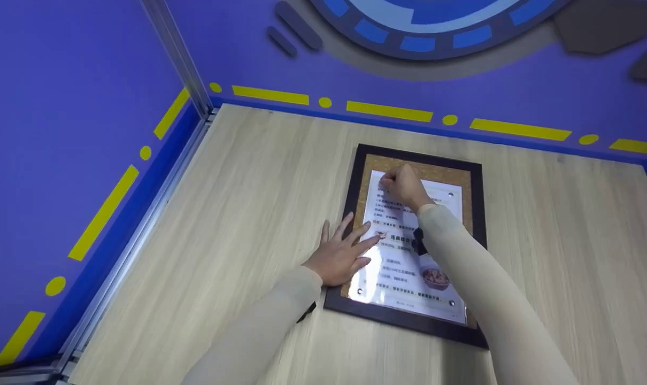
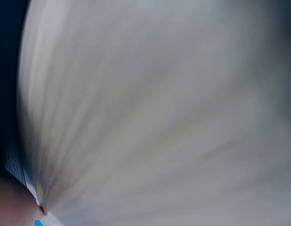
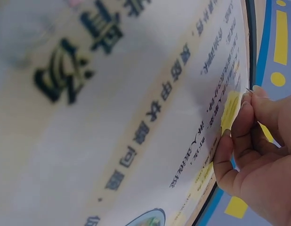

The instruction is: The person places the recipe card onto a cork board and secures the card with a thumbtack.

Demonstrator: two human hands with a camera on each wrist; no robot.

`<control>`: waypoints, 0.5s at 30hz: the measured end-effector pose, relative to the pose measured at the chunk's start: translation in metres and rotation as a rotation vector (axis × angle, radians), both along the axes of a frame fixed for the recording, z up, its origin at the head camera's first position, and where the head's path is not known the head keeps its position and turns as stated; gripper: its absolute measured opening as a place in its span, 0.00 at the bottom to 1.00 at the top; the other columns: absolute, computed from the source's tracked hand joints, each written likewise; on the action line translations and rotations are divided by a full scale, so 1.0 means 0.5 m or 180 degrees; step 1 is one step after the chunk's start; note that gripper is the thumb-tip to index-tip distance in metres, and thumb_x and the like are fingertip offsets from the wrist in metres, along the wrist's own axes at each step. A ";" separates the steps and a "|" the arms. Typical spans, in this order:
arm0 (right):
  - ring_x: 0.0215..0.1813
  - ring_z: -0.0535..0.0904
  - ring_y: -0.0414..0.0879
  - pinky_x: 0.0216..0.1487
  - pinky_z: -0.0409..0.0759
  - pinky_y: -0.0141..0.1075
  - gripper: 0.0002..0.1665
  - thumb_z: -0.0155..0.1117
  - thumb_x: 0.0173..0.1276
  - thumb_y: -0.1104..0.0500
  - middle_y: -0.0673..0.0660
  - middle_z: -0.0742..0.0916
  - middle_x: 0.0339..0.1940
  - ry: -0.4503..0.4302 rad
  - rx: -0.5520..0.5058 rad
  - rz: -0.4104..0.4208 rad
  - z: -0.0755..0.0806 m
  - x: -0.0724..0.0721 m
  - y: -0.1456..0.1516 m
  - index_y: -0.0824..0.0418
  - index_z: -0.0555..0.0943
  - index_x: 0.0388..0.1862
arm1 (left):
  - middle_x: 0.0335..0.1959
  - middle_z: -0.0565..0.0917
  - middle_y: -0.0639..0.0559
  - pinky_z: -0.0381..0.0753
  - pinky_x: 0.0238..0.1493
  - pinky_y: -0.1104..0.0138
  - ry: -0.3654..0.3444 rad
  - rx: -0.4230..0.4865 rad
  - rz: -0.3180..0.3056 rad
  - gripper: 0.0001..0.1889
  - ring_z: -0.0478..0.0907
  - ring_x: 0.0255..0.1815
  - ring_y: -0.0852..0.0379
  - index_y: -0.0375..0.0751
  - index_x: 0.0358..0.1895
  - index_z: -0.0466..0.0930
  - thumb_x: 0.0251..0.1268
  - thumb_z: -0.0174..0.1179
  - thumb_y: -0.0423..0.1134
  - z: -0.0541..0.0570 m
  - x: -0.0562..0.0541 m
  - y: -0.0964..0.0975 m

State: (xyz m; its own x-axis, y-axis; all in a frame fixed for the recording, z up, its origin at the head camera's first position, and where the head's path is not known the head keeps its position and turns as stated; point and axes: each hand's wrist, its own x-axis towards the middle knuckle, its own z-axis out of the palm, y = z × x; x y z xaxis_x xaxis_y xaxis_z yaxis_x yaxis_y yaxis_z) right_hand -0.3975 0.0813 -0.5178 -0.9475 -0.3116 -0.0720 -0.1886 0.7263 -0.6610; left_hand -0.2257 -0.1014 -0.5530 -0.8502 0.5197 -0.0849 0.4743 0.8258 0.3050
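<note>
A cork board (image 1: pixel 363 200) in a dark frame (image 1: pixel 409 322) lies on the wooden table, with a glossy printed sheet (image 1: pixel 387 267) on it. My left hand (image 1: pixel 334 258) rests with spread fingers across the board's left frame edge and the sheet. Near the sheet's upper left corner, my right hand (image 1: pixel 407 187) pinches a thumbtack between thumb and index finger. Its thin metal point (image 3: pixel 249 90) shows in the right wrist view; the head is hidden by the fingertips. Silvery tacks sit in the upper right (image 1: pixel 451 195), lower left (image 1: pixel 360 291) and lower right corners. The left wrist view is mostly blurred.
The pale wooden tabletop (image 1: pixel 248 214) extends around the board. A blue-purple wall with yellow marks (image 1: pixel 387 110) stands behind it, and another panel (image 1: pixel 88 133) borders the left side along a metal rail.
</note>
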 end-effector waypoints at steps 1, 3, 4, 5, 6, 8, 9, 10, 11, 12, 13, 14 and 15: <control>0.40 0.79 0.51 0.48 0.77 0.46 0.10 0.60 0.71 0.66 0.61 0.88 0.39 -0.0002 -0.0004 -0.0010 -0.001 0.000 -0.001 0.68 0.88 0.39 | 0.81 0.45 0.57 0.38 0.68 0.31 -0.0007 0.0000 -0.0004 0.28 0.27 0.80 0.45 0.67 0.80 0.48 0.81 0.34 0.58 -0.001 -0.001 0.000; 0.38 0.79 0.51 0.46 0.77 0.45 0.10 0.60 0.70 0.67 0.60 0.88 0.36 0.0019 0.0006 -0.0017 0.000 -0.002 -0.004 0.68 0.88 0.37 | 0.81 0.44 0.58 0.37 0.68 0.31 -0.0010 -0.0004 -0.0005 0.28 0.26 0.80 0.45 0.67 0.80 0.48 0.81 0.33 0.58 -0.002 -0.002 0.000; 0.38 0.78 0.51 0.45 0.77 0.44 0.10 0.60 0.70 0.67 0.60 0.88 0.35 0.0025 0.0014 -0.0015 0.000 -0.002 -0.005 0.68 0.88 0.37 | 0.81 0.44 0.58 0.36 0.68 0.31 -0.0018 -0.0008 -0.0004 0.28 0.26 0.80 0.45 0.67 0.80 0.48 0.81 0.33 0.59 -0.003 -0.002 0.000; 0.37 0.78 0.50 0.44 0.77 0.44 0.11 0.59 0.69 0.67 0.59 0.87 0.35 0.0036 0.0025 -0.0011 0.000 -0.003 -0.006 0.68 0.89 0.36 | 0.81 0.44 0.58 0.36 0.68 0.31 -0.0017 -0.0009 -0.0003 0.28 0.26 0.80 0.45 0.67 0.80 0.48 0.81 0.33 0.59 -0.004 -0.003 0.000; 0.37 0.78 0.50 0.44 0.77 0.43 0.11 0.59 0.69 0.67 0.59 0.87 0.34 0.0047 0.0042 -0.0014 0.000 -0.003 -0.007 0.68 0.89 0.36 | 0.81 0.43 0.58 0.36 0.68 0.31 -0.0012 -0.0017 -0.0002 0.28 0.26 0.80 0.46 0.67 0.80 0.48 0.81 0.33 0.59 -0.005 -0.003 0.000; 0.36 0.78 0.50 0.43 0.77 0.43 0.10 0.60 0.69 0.67 0.59 0.87 0.33 0.0072 0.0078 -0.0013 0.000 -0.004 -0.009 0.68 0.89 0.35 | 0.81 0.43 0.59 0.36 0.68 0.32 -0.0005 -0.0021 0.0004 0.28 0.26 0.80 0.46 0.67 0.80 0.48 0.80 0.33 0.60 -0.006 -0.003 0.001; 0.35 0.78 0.50 0.43 0.77 0.43 0.10 0.60 0.69 0.67 0.59 0.87 0.33 0.0069 0.0090 -0.0016 0.000 -0.005 -0.010 0.68 0.89 0.35 | 0.81 0.43 0.59 0.36 0.68 0.32 -0.0004 -0.0028 0.0008 0.28 0.26 0.80 0.46 0.68 0.80 0.48 0.80 0.33 0.60 -0.006 -0.003 0.001; 0.35 0.79 0.50 0.43 0.77 0.44 0.10 0.60 0.70 0.67 0.59 0.87 0.33 0.0066 0.0103 -0.0016 -0.001 -0.005 -0.011 0.68 0.89 0.35 | 0.81 0.42 0.60 0.36 0.68 0.32 -0.0005 -0.0036 0.0008 0.28 0.25 0.80 0.46 0.68 0.80 0.48 0.80 0.32 0.60 -0.007 -0.003 0.001; 0.36 0.79 0.50 0.43 0.78 0.44 0.10 0.60 0.70 0.66 0.59 0.88 0.34 0.0057 0.0114 -0.0017 -0.001 -0.005 -0.012 0.68 0.89 0.36 | 0.81 0.42 0.60 0.36 0.68 0.32 -0.0002 -0.0041 0.0014 0.28 0.25 0.80 0.46 0.68 0.80 0.48 0.80 0.32 0.60 -0.007 -0.002 0.001; 0.36 0.79 0.50 0.44 0.78 0.44 0.10 0.61 0.70 0.66 0.59 0.88 0.34 0.0047 0.0119 -0.0021 -0.001 -0.005 -0.013 0.68 0.89 0.36 | 0.81 0.41 0.60 0.36 0.68 0.32 -0.0005 -0.0050 0.0018 0.29 0.25 0.80 0.46 0.68 0.80 0.47 0.80 0.32 0.60 -0.007 -0.002 0.001; 0.36 0.79 0.50 0.44 0.78 0.45 0.10 0.60 0.70 0.66 0.60 0.88 0.34 0.0037 0.0121 -0.0022 -0.001 -0.004 -0.014 0.68 0.89 0.36 | 0.81 0.41 0.61 0.37 0.68 0.32 -0.0010 -0.0051 0.0023 0.29 0.25 0.80 0.46 0.68 0.80 0.48 0.80 0.32 0.60 -0.008 -0.002 0.001; 0.36 0.79 0.50 0.44 0.79 0.45 0.10 0.60 0.70 0.66 0.60 0.88 0.35 0.0019 0.0116 -0.0030 -0.001 -0.003 -0.015 0.68 0.89 0.37 | 0.81 0.41 0.61 0.37 0.68 0.32 -0.0008 -0.0055 0.0026 0.29 0.25 0.80 0.46 0.68 0.80 0.48 0.80 0.32 0.61 -0.008 -0.001 0.001; 0.36 0.80 0.50 0.44 0.79 0.45 0.11 0.61 0.70 0.66 0.60 0.88 0.35 0.0009 0.0116 -0.0038 -0.001 -0.003 -0.016 0.68 0.89 0.37 | 0.81 0.41 0.61 0.37 0.68 0.32 -0.0009 -0.0055 0.0028 0.29 0.26 0.80 0.46 0.68 0.80 0.48 0.80 0.32 0.61 -0.008 -0.001 0.000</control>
